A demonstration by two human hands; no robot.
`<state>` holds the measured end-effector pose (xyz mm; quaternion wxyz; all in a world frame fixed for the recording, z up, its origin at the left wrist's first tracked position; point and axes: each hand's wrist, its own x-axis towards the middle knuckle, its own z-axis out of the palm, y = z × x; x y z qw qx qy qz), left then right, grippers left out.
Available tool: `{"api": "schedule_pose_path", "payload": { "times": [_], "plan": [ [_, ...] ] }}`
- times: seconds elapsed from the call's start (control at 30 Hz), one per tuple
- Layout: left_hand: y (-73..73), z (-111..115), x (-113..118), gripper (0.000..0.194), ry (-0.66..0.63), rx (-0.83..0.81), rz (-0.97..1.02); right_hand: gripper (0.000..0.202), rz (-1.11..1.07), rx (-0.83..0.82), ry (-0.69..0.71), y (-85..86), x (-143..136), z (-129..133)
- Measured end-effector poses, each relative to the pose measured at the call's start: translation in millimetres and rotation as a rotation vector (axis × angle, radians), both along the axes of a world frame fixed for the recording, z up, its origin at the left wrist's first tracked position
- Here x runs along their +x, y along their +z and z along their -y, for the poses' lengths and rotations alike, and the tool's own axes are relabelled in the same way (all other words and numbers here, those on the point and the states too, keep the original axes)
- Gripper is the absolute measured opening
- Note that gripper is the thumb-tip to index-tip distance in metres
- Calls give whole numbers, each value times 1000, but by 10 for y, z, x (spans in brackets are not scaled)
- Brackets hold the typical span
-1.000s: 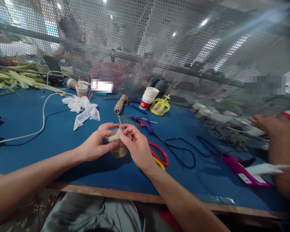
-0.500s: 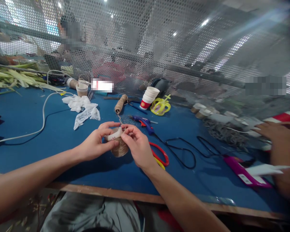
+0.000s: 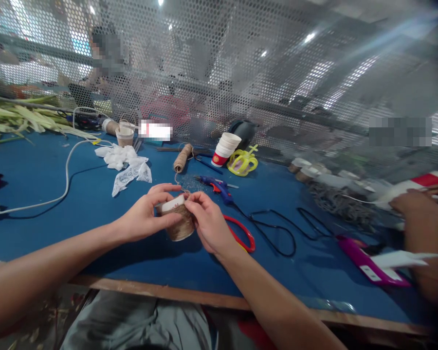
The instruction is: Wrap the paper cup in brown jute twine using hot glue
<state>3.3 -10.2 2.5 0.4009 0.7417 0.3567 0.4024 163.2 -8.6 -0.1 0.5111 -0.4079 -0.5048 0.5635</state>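
A paper cup (image 3: pixel 181 227), wound with brown twine below its white upper part, is tilted above the blue table. My left hand (image 3: pixel 149 212) is wrapped round its left side, thumb on the front. At the cup's upper right, the fingers of my right hand (image 3: pixel 208 218) pinch the twine against it. The twine runs back to a spool (image 3: pixel 183 158) lying behind the cup. A blue glue gun (image 3: pixel 219 187) rests to the right of the spool. Red-handled scissors (image 3: pixel 245 233) lie partly hidden beyond my right forearm.
Behind stand stacked cups (image 3: pixel 225 148) and a yellow crown-shaped piece (image 3: pixel 242 162). White crumpled plastic (image 3: pixel 131 167) lies left. On the right are a black cable, a purple power strip (image 3: pixel 368 260) and another person's hand (image 3: pixel 414 201). Perforated metal mesh (image 3: pixel 204 63) borders the table's back.
The cup has turned slightly between my hands, with more of its twine-covered side showing. The twine to the spool hangs slacker. The other person's hand at the right has shifted.
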Motion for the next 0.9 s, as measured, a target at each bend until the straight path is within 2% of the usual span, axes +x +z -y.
{"api": "schedule_pose_path", "payload": {
  "times": [0.1, 0.37, 0.7, 0.9],
  "plan": [
    [13, 0, -13, 13, -2, -10, 12, 16, 4, 14, -14, -3, 4, -5],
    [-7, -2, -13, 12, -29, -55, 88, 13, 159, 181, -31, 7, 40, 13],
    [-4, -14, -12, 14, -71, -118, 174, 14, 183, 199, -35, 30, 39, 31],
    [1, -28, -8, 15, -43, -26, 58, 13, 95, 141, -39, 14, 25, 11]
  ]
}}
